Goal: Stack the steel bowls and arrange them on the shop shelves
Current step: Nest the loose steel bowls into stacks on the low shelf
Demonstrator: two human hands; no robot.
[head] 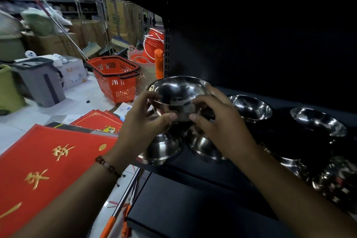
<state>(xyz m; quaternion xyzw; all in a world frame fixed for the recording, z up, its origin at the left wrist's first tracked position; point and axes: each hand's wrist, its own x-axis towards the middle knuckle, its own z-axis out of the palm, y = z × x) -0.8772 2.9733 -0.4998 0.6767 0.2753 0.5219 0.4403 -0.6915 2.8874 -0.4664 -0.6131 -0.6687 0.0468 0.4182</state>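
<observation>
We hold one steel bowl above the shelf.
Left hand and right hand pinch its sides, seemingly to nest it into the lower bowls.

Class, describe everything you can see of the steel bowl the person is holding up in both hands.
The held bowl is round, shiny, polished steel with a thin rim and a narrower foot. It is upright, mouth up, tilted slightly, and looks empty. The left hand and right hand pinch its lower part from either side. It is held above two bowls on the dark shelf.
</observation>
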